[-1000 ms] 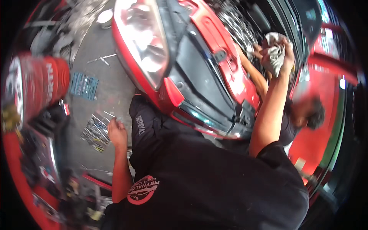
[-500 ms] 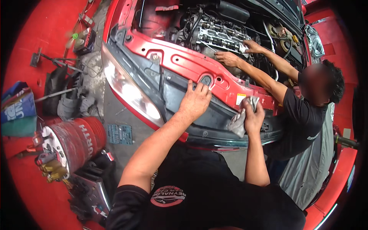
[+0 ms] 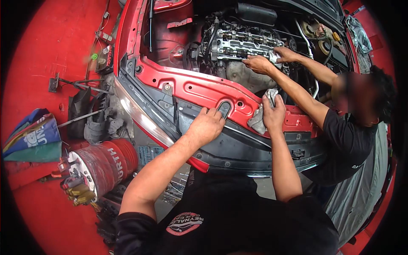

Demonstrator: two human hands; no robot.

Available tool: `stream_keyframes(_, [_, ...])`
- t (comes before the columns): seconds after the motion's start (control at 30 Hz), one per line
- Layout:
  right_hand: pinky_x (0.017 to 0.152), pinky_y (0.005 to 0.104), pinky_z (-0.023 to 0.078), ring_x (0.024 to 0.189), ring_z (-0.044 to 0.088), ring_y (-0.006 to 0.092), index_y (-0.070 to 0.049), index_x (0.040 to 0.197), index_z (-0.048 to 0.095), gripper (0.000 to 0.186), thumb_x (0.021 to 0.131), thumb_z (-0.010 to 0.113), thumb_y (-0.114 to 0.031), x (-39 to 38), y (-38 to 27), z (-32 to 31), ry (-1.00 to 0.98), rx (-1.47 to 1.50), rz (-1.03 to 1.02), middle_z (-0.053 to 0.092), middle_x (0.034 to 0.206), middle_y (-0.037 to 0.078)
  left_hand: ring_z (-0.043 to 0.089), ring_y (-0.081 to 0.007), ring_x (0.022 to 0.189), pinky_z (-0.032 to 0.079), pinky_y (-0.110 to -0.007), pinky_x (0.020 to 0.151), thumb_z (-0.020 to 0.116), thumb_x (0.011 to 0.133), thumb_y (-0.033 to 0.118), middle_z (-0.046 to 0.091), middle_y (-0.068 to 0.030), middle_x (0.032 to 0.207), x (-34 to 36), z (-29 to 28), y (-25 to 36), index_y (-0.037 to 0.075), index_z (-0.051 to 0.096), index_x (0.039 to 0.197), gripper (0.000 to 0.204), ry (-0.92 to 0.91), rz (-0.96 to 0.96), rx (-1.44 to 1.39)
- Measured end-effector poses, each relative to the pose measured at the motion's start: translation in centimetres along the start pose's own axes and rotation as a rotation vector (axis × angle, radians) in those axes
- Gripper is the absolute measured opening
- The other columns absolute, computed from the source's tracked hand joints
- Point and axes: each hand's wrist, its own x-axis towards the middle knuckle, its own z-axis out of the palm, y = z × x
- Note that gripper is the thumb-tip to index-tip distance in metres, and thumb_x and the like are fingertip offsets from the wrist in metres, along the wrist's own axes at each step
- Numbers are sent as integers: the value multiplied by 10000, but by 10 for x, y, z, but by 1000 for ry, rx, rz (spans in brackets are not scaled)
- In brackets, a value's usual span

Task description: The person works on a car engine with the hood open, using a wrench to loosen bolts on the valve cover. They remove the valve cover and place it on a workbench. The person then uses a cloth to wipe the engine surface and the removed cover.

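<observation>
The right hand (image 3: 274,112) is closed round a grey rag (image 3: 256,121), fingers and thumb wrapped over it, with folds of cloth sticking out above the grip and hanging down on the left side. Hand and rag are at the front edge of the car's red crossbar (image 3: 212,90); whether the cloth touches the metal, I cannot tell. The left hand (image 3: 207,126) is palm down with fingers loosely bent, its tips just beside the black latch (image 3: 225,109) in the crossbar. Its palm is hidden, so I cannot tell whether it grips anything. Around both hands runs the dark cover (image 3: 242,149) along the car's nose, with a headlight (image 3: 142,114) to the left. Behind the crossbar is the engine (image 3: 246,42), its top open and its shafts bare. A co-worker (image 3: 346,142) in a dark shirt leans in from the right, the nearer hand (image 3: 259,64) and the farther hand (image 3: 287,55) both at the engine's right end, with a white cloth-like piece (image 3: 274,57) between them. A reservoir cap (image 3: 336,36) shows yellow beyond. To the left of the car stand a plastic-wrapped red drum (image 3: 123,155) and, close by it, a teal tool tray (image 3: 149,154). Farther left, a blue and green sheet (image 3: 38,138) lies on the red floor (image 3: 42,208). A grey car cover (image 3: 361,187) hangs behind the co-worker.
</observation>
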Motion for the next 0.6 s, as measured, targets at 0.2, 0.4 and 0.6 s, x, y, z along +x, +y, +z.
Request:
stream_keyframes(0.2, [716, 374, 493, 771, 632, 283, 39, 933, 661, 146, 917, 701, -101, 13, 14, 16, 53, 174, 40, 633, 856, 148, 577, -310, 1116, 461, -491, 965, 567, 899, 194, 622, -120, 1096, -14, -16, -11, 108, 697, 1083, 241, 63, -33, 52])
stream_keyframes(0.4, [717, 353, 494, 777, 641, 267, 48, 946, 658, 116, 929, 682, -65, 9, 17, 19, 110, 185, 9, 658, 883, 154, 563, -316, 1141, 442, -461, 966, 548, 900, 190, 612, -130, 1116, -28, -25, -36, 109, 691, 1111, 268, -87, -44, 35])
stream_keyframes(0.6, [752, 292, 487, 828, 597, 110, 24, 1052, 691, 275, 1077, 565, -220, 43, 15, 20, 177, 657, 611, 692, 938, 43, 571, -318, 1140, 460, -485, 977, 583, 842, 122, 610, -113, 1087, -72, -88, -93, 110, 687, 1075, 256, -109, -162, 84])
